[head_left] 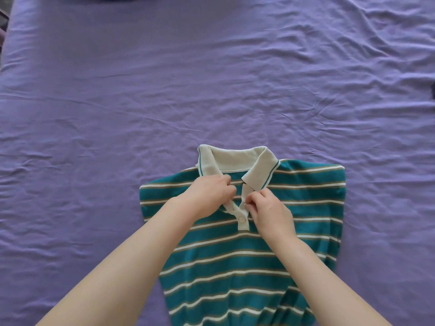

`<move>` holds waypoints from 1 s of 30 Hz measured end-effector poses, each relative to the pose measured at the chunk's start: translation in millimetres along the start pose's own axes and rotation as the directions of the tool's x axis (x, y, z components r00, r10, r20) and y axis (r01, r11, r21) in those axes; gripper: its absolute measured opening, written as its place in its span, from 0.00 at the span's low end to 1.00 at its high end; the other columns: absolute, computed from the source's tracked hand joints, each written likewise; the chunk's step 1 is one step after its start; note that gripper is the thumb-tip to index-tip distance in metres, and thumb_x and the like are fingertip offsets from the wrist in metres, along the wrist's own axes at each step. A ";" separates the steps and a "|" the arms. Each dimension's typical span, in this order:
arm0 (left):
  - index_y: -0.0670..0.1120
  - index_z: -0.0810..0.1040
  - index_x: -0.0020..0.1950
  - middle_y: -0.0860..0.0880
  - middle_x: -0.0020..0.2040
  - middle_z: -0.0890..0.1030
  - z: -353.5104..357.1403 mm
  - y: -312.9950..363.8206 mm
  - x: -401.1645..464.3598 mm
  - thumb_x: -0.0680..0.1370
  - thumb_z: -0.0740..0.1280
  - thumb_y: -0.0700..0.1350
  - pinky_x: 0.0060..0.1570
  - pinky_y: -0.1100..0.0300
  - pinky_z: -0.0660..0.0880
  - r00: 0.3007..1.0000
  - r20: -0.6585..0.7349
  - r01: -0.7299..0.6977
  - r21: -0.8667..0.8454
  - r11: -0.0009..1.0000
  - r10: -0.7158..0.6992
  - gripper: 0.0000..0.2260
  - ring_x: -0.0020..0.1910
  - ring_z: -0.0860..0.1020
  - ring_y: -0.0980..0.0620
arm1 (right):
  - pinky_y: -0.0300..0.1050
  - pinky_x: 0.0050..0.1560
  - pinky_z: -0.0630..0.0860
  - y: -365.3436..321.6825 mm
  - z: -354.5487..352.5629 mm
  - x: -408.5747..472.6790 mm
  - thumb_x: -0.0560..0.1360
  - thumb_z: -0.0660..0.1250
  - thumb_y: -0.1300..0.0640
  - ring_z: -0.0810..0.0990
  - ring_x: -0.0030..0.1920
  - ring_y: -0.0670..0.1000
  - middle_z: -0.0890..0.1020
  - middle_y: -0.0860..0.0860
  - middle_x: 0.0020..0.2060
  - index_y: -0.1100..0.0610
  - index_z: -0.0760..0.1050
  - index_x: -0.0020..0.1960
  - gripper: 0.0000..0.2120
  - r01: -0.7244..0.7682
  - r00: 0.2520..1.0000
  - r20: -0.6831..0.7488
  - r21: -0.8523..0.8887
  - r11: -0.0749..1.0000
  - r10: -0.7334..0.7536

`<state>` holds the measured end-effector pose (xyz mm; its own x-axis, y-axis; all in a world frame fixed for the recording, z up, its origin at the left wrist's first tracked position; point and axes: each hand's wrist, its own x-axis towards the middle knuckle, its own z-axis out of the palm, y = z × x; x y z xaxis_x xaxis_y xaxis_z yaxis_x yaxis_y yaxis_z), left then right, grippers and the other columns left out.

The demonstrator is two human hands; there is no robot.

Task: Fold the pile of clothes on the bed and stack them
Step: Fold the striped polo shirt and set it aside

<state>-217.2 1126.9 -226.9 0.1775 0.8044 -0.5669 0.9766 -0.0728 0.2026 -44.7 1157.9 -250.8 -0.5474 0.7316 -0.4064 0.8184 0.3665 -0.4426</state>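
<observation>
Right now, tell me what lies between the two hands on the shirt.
In the head view, the cream button placket of the striped polo shirt lies between the left hand and right hand; each pinches one edge.

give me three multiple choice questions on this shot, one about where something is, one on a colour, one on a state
1. Where does the polo shirt lie?
A. near edge of the bed, collar pointing away from the person
B. far left corner of the bed
C. on a folded stack

2. What colour is the bedsheet?
A. white
B. purple
C. green

3. What are the hands doing?
A. resting flat on the sheet
B. lifting the shirt by its hem
C. pinching the button placket below the collar

Answers:
1. A, the cream collar lies on the far side and the body runs toward the person.
2. B, purple cloth surrounds the shirt.
3. C, the left hand and right hand each pinch one side of the placket.
</observation>
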 end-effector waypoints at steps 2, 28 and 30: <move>0.50 0.73 0.57 0.51 0.54 0.73 -5.4 -3.6 -0.4 0.81 0.60 0.45 0.40 0.51 0.74 0.992 -0.090 0.069 -0.146 0.987 -0.083 0.07 0.48 0.76 0.47 | 0.44 0.38 0.73 0.8 -2.1 1.3 0.79 0.62 0.50 0.74 0.43 0.49 0.76 0.46 0.48 0.51 0.76 0.52 0.07 -0.028 0.999 0.022 0.046 0.999 0.027; 0.48 0.77 0.56 0.52 0.50 0.78 17.1 20.5 4.0 0.81 0.60 0.47 0.36 0.57 0.67 0.960 -0.260 0.033 -0.264 0.964 -0.104 0.08 0.48 0.76 0.50 | 0.33 0.38 0.70 -2.5 -10.8 18.1 0.77 0.67 0.54 0.77 0.45 0.44 0.80 0.45 0.43 0.53 0.80 0.51 0.05 -0.268 0.961 0.190 0.475 0.838 0.200; 0.49 0.77 0.58 0.52 0.51 0.79 17.7 21.2 3.5 0.82 0.59 0.48 0.37 0.57 0.69 0.955 -0.276 0.037 -0.243 0.969 -0.106 0.11 0.49 0.77 0.50 | 0.32 0.38 0.70 -1.6 -10.6 19.8 0.77 0.66 0.55 0.77 0.44 0.44 0.80 0.44 0.42 0.52 0.80 0.49 0.04 -0.287 0.956 0.212 0.509 0.811 0.205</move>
<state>-193.8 1117.8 -238.7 0.0324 0.9388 -0.3429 0.9235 0.1030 0.3695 -54.9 1177.9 -249.6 -0.3927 0.6521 -0.6486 0.7320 -0.2053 -0.6496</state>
